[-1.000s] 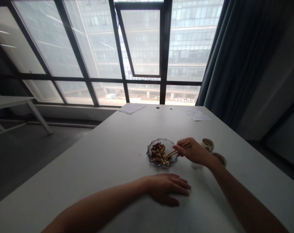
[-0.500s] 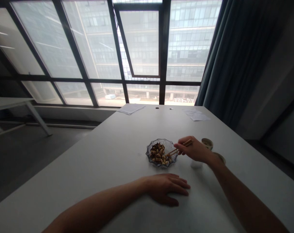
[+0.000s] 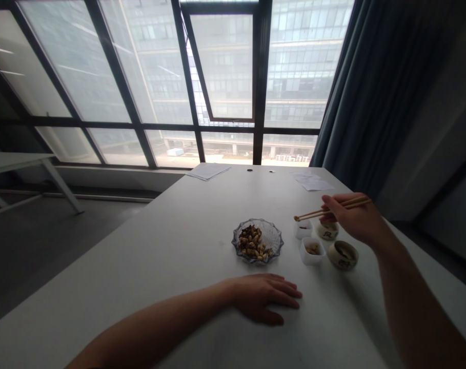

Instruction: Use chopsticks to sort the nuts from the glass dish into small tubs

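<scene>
My right hand (image 3: 350,212) is closed around a pair of wooden chopsticks (image 3: 321,211). Their tips point left and pinch a small pale piece (image 3: 296,219), too small to name. Below the tips is a small white cup (image 3: 302,230) with a few dark bits inside. A second white cup (image 3: 312,253) with brownish pieces stands nearer me. To their right are two small ceramic bowls, one (image 3: 327,233) partly under my hand, the other (image 3: 343,256) closer. Left of the cups sits a glass dish (image 3: 271,233) with mixed nuts (image 3: 251,241). My left hand (image 3: 265,300) lies flat on the table, fingers spread, holding nothing.
The white table (image 3: 171,246) runs toward the windows. Papers lie at its far left (image 3: 208,171) and loose sheets (image 3: 313,181) at its far right. A blue curtain (image 3: 356,128) hangs at right; another table (image 3: 21,161) stands at left.
My right hand has lifted the chopsticks out of the glass dish and moved right and up, with a small piece at their tips. The cups and bowls are now uncovered. My left hand has stayed still.
</scene>
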{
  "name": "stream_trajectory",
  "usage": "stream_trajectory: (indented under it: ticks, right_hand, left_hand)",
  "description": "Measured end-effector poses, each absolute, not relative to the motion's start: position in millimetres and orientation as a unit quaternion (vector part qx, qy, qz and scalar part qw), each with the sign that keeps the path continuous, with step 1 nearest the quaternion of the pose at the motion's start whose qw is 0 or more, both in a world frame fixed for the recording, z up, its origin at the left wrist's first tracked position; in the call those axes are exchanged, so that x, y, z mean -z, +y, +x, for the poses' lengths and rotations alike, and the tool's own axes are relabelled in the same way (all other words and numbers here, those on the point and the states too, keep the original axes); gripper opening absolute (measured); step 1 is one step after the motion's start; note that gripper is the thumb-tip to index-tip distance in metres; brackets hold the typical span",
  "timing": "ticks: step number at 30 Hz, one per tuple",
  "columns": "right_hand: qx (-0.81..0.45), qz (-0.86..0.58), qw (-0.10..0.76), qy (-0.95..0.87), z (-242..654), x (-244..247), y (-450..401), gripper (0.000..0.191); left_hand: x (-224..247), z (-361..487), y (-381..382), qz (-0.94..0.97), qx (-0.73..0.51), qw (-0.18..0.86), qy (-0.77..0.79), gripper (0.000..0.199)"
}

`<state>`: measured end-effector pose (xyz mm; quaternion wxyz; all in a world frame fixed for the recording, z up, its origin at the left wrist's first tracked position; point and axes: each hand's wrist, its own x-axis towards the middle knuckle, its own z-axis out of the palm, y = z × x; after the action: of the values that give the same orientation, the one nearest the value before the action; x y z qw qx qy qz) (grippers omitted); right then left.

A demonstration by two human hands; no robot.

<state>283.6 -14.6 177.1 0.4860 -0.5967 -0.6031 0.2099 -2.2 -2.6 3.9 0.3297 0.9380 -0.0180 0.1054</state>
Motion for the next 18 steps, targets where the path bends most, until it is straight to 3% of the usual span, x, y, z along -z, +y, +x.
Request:
stream_trajectory:
  ticks: [9,18]
  right_hand:
    - [-0.242,-0.634,0.373,-0.633,305.5,-183.8,-30.2,0.042]
    - [-0.311,-0.536,0.407,-0.671,260.6,-172.6,-21.7,0.048]
  left_hand:
    - [-5.0,1.4,-2.7,0.939,-0.109,0.325,-0.021,0.061]
    - [-5.8,1.5,-3.4,0.939,-0.112,0.324,-0.022,0.061]
